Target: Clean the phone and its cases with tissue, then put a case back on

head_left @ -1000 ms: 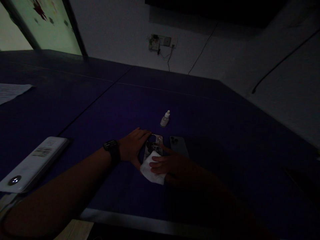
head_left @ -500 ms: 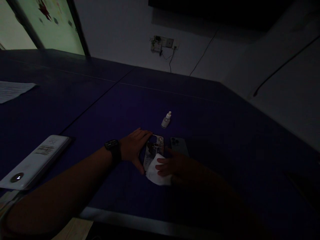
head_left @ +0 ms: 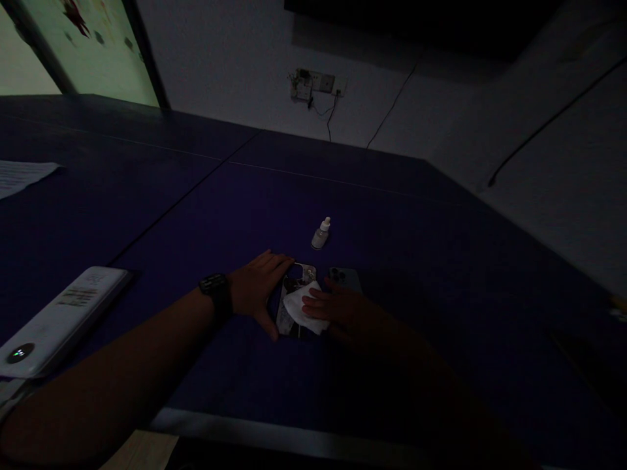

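Note:
A patterned phone case [head_left: 289, 320] with a camera cut-out lies flat on the dark blue table. My left hand [head_left: 257, 290], with a watch on its wrist, holds it along the left side: fingertips at the top corner, thumb near the bottom one. Under the fingers of my right hand [head_left: 343, 310] a white tissue [head_left: 301, 303] is pressed on the middle of the case and covers part of its pattern. Just right of the case lies a phone [head_left: 350, 277], camera lenses upward, partly hidden by my right hand. A small dropper bottle [head_left: 320, 235] with a white cap stands beyond them.
On the left lies a white power bank [head_left: 63, 320] with a small lit display. A printed sheet of paper [head_left: 24, 176] rests farther back. Wall sockets [head_left: 318, 83] with cables are beyond the table [head_left: 235, 209], whose near edge runs below my arms.
My right hand has slid the tissue up the phone case, away from me, baring the lower part of the case. My left hand stays at the case's left side. The view has shifted slightly.

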A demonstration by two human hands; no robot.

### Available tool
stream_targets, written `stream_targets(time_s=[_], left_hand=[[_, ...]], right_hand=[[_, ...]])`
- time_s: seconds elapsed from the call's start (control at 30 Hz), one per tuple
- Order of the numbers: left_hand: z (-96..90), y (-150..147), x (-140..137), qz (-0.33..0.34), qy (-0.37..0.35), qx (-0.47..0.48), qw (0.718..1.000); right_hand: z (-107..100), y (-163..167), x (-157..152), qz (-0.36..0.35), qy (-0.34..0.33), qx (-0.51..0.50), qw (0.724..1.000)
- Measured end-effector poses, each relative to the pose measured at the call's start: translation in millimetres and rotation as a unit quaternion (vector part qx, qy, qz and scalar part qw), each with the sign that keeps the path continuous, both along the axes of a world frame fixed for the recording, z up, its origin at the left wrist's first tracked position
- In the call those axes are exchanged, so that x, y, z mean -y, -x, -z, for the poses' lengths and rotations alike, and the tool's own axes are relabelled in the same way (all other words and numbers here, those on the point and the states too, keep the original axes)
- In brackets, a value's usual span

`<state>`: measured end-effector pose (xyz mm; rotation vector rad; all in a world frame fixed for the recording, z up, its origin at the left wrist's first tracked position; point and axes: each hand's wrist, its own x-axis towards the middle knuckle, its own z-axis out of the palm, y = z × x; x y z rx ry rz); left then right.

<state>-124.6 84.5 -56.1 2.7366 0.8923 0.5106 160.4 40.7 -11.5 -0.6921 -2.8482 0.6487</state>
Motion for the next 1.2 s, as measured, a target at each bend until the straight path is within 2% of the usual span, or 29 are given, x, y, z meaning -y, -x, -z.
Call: stream_targets(time_s=[0.1, 0.2, 0.43, 0.57, 0.73, 0.9, 1.0, 1.13, 1.17, 1.2], left_hand=[[1.6, 1, -1, -0.002, 0.001, -0.002, 1.0], [-0.5, 3, -2, -0.006, 0.009, 0.0, 1.0], [-15.7, 5, 5, 0.036, -0.002, 0.117, 0.992], [-17.1, 0, 11, 0.046, 0.022, 0.154, 0.987], [-8.4, -11, 13, 0.032, 0.076, 0.174, 0.981], [-3.9, -19, 10, 0.054, 0.093, 0.18, 0.978], [-5.7, -22, 10, 0.07, 0.09, 0.198, 0.973], [-9.0, -27, 12, 0.085, 0.085, 0.219, 0.968], [-9.4, -29, 12, 0.085, 0.087, 0.219, 0.968], [-9.4, -30, 13, 0.083, 0.09, 0.216, 0.969]], right_hand=[[3, 3, -1, -0.031, 0.009, -0.009, 0.999], [4, 5, -1, -0.02, 0.028, -0.022, 0.999], [7, 4, -4, 0.003, 0.048, -0.116, 0.992], [10, 9, 1, 0.009, 0.086, -0.192, 0.978], [13, 12, 4, 0.079, 0.168, -0.221, 0.957], [8, 10, 4, 0.136, 0.198, -0.213, 0.947], [4, 9, 2, 0.196, 0.184, -0.265, 0.926], [5, 12, -3, 0.34, 0.08, -0.373, 0.86], [7, 14, -6, 0.352, 0.045, -0.372, 0.857], [9, 16, -8, 0.343, 0.009, -0.356, 0.869]])
